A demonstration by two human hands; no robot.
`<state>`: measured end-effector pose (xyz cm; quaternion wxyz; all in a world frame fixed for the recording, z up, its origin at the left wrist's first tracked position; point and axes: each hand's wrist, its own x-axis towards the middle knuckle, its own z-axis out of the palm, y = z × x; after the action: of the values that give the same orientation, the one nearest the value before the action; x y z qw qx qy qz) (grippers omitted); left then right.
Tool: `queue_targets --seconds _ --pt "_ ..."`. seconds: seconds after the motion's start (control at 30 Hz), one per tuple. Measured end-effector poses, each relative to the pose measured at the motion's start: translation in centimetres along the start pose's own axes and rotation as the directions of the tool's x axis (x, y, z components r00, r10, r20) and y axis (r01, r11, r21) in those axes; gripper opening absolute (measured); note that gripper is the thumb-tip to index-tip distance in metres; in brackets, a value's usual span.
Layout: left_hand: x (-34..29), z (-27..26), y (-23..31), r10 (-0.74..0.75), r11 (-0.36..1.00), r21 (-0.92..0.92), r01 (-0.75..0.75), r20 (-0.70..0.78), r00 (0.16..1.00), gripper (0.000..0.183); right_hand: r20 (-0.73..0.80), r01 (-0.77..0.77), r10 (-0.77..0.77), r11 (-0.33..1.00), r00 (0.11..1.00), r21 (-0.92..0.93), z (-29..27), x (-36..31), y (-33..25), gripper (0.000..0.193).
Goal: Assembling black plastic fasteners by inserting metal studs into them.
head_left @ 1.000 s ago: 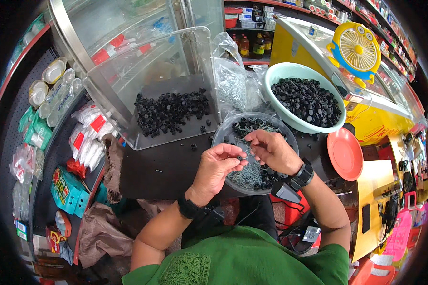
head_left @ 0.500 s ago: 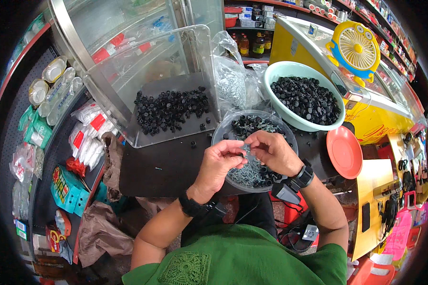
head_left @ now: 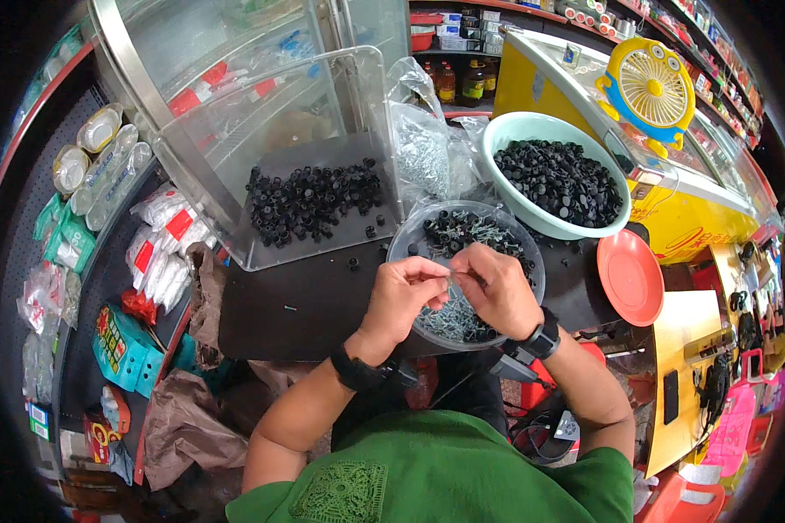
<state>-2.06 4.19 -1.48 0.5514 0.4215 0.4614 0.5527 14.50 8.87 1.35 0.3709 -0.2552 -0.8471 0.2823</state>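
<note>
My left hand (head_left: 399, 302) and my right hand (head_left: 502, 293) meet fingertip to fingertip above a clear round tub (head_left: 538, 253). Thumb and forefinger are pinched on both, at one spot; whatever small piece sits there is too fine and covered to name. Inside the tub lie silvery screws (head_left: 449, 322) and small black plastic caps (head_left: 449, 235), partly hidden by my hands. Left of the tub, a clear plastic bin (head_left: 262, 260) lying on its side holds a spread of black cup-shaped pieces (head_left: 310, 200). Behind on the right, a pale green basin (head_left: 508, 205) is heaped with black round caps (head_left: 563, 183).
All this rests on a dark table (head_left: 323, 305), where a loose screw (head_left: 290, 307) lies at left. A bag of screws (head_left: 423, 157) stands behind the tub. At right are a red plate (head_left: 630, 277), a yellow freezer (head_left: 532, 78) and a toy-like fan (head_left: 652, 87). Stocked shelves line the left.
My right hand has turned and shifted slightly left and down, its fingertips now closer against the left's. A dark piece seen at the left fingertips is no longer visible.
</note>
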Motion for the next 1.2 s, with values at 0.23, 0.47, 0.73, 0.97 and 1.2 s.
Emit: queue_targets --seconds 0.23,0.47,0.73,0.97,1.2 --pt "0.4 -0.8 -0.5 -0.223 0.921 -0.280 0.272 0.194 0.955 0.013 -0.189 0.211 -0.229 0.971 0.955 -0.110 0.2 -0.2 -0.1 0.014" --pt "-0.2 0.0 0.0 0.133 0.982 0.130 -0.137 0.038 0.990 0.035 -0.110 -0.191 0.231 0.937 0.967 0.294 -0.7 -1.3 -0.2 0.020" --pt "-1.0 0.8 -0.1 0.363 0.880 0.315 -0.356 0.037 0.931 0.036 -0.183 -0.206 0.328 0.850 0.927 0.485 1.1 -2.2 0.9 0.009" --pt "-0.7 1.1 -0.3 0.398 0.883 0.258 -0.393 0.034 0.917 0.035 -0.304 -0.126 0.290 0.878 0.907 0.461 2.4 -2.1 1.2 0.009" --pt "-0.5 0.9 -0.3 0.277 0.961 -0.018 -0.277 0.031 0.960 0.032 -0.361 -0.049 0.118 0.979 0.925 0.196 1.8 -1.8 0.3 0.008"
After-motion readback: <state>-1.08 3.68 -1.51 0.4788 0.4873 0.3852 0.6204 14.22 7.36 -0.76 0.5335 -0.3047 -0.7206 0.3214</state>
